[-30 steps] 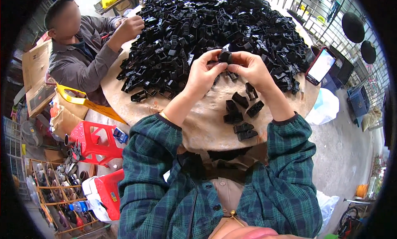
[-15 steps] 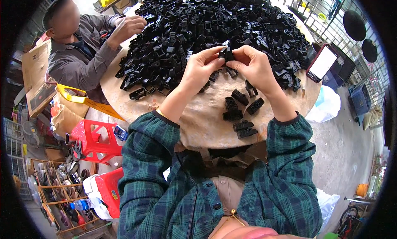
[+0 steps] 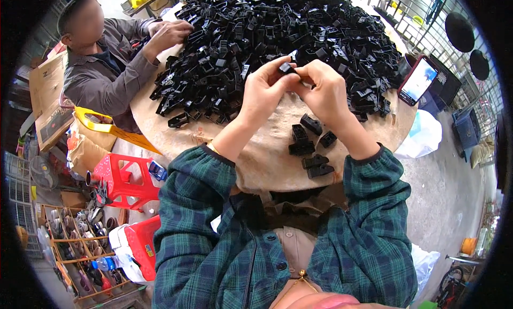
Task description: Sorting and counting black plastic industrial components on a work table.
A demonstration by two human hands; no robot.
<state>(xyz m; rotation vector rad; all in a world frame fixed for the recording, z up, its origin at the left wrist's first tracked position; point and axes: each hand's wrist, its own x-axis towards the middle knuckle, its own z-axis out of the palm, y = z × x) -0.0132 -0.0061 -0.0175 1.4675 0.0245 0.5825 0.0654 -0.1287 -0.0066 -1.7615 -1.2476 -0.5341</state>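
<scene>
Between my two hands, at the near edge of a big heap, is a small black plastic part [image 3: 286,68]. My left hand [image 3: 264,90] pinches it between thumb and fingers. The fingertips of my right hand [image 3: 325,87] are closed right beside it, against the left thumb; whether they grip the part too is hard to make out. The heap of black plastic parts [image 3: 235,36] covers most of the round table [image 3: 256,164]. Several similar parts [image 3: 302,147] lie in a loose group on the tan cover, below my right hand.
Across the table at the left, a co-worker [image 3: 107,68] reaches to the heap's edge. A phone with a lit screen [image 3: 418,82] stands at the table's right edge. A red stool [image 3: 125,180], a red-lidded box [image 3: 143,247] and a shoe rack [image 3: 80,245] are at the left.
My hands have drawn closer together, and the black part is tilted differently between them. My right hand has shifted slightly left and down. The phone's screen picture has changed.
</scene>
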